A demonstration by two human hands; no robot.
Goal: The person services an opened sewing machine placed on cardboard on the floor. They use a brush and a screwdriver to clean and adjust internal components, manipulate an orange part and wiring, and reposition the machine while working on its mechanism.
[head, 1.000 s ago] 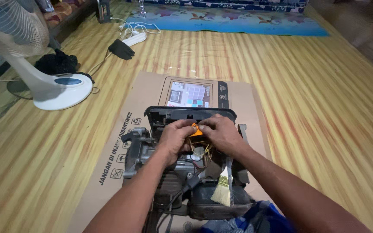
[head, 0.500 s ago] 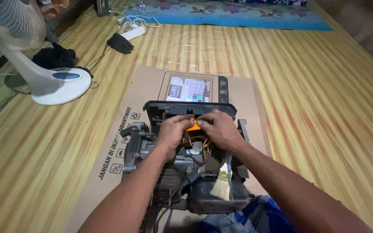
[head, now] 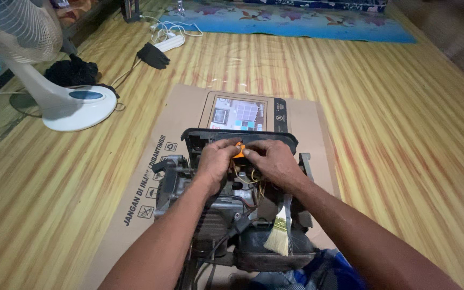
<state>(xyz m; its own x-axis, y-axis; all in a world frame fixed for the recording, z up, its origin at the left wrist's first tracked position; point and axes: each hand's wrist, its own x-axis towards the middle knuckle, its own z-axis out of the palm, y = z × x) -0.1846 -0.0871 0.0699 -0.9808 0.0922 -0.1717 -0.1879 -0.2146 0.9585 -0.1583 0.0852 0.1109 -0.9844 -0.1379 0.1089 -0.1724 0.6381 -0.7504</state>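
Working on flattened cardboard (head: 140,177) over striped wood-look flooring (head: 393,134).
My left hand (head: 216,161) and right hand (head: 275,161) are pinching an orange part (head: 238,152) atop the dark machine (head: 232,215); fan base (head: 76,107) sitting at ten o'clock, blue mat (head: 296,21) at twelve.

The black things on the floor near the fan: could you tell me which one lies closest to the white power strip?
The small flat black adapter, touching the white power strip. The other, a bigger crumpled black cloth, sits farther left, behind the fan base.
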